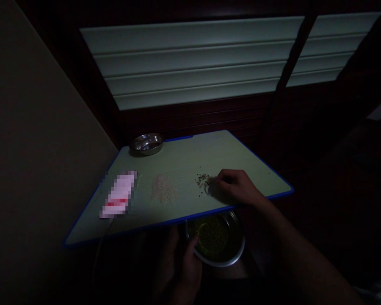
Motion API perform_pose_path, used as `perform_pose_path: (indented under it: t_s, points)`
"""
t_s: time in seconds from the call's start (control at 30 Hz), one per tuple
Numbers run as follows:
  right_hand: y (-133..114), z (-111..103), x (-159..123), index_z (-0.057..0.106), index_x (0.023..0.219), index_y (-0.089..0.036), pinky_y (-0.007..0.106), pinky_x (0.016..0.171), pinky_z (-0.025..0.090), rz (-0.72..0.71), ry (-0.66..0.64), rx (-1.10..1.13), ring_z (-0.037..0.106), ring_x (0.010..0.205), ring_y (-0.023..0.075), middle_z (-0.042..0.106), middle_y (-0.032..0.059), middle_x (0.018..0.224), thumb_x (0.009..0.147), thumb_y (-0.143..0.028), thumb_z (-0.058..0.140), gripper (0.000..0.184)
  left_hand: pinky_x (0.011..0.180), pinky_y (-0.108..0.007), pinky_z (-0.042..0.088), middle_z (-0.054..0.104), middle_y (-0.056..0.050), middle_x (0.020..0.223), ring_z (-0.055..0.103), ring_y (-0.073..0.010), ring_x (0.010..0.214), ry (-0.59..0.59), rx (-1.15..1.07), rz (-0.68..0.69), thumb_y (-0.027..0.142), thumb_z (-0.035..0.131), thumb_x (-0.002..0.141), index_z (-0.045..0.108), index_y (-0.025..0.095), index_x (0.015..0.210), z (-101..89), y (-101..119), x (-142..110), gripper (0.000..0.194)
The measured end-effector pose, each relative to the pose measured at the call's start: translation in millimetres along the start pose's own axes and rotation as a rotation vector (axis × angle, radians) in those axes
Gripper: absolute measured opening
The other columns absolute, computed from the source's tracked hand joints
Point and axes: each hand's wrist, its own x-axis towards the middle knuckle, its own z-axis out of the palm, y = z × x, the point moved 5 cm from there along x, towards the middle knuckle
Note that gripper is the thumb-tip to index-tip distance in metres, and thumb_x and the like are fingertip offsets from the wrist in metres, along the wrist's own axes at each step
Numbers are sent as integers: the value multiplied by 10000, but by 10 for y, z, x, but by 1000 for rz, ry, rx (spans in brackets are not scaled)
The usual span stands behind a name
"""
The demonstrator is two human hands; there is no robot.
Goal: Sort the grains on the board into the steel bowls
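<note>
My left hand (190,267) grips the near left side of a metal bowl (220,263), its thumb over the rim. Small green grains, perhaps mung beans (212,237), lie inside the bowl, which sits just below the table's front edge. Over the table, my right hand (236,184) has its fingers curled together beside a scatter of small dark bits (202,181). A faint pale curved shape shows by the fingertips; what they hold, if anything, I cannot make out. Left of the dark bits spreads a thin patch of pale grains (163,189).
The folding table (190,156) has a pale green top and a blue rim. A shallow steel bowl (147,144) stands at its back left corner. A pixelated pink-white object (122,192) lies at the left, with a cable below it. Dark-framed slatted panels (197,59) rise behind.
</note>
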Motion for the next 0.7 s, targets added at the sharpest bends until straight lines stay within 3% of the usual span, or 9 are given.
perform_pose_path:
  t_s: [0.27, 0.47, 0.7]
  points:
    - [51, 53, -24, 644, 689, -155, 237, 542, 381, 7, -91, 33, 491, 568, 112, 594, 2, 617, 738, -284, 601, 144, 1035, -412, 446, 587, -63, 1381, 572, -292, 1213, -52, -9, 10, 185, 693, 711, 443, 310, 1417, 84, 76, -55, 759]
    - [43, 65, -16, 635, 677, -159, 241, 550, 391, -14, -98, 37, 504, 588, 121, 599, 9, 623, 742, -302, 605, 160, 1036, -422, 446, 534, -43, 1440, 541, -295, 1250, 6, -65, -3, 194, 679, 695, 425, 322, 1421, 50, 10, -24, 779]
    - [27, 50, 9, 653, 672, -152, 235, 541, 386, -17, -21, -42, 511, 581, 123, 622, 19, 620, 743, -306, 585, 182, 1027, -436, 452, 561, -45, 1416, 559, -303, 1229, -18, 2, 28, 181, 680, 699, 457, 322, 1404, 87, 105, -51, 753]
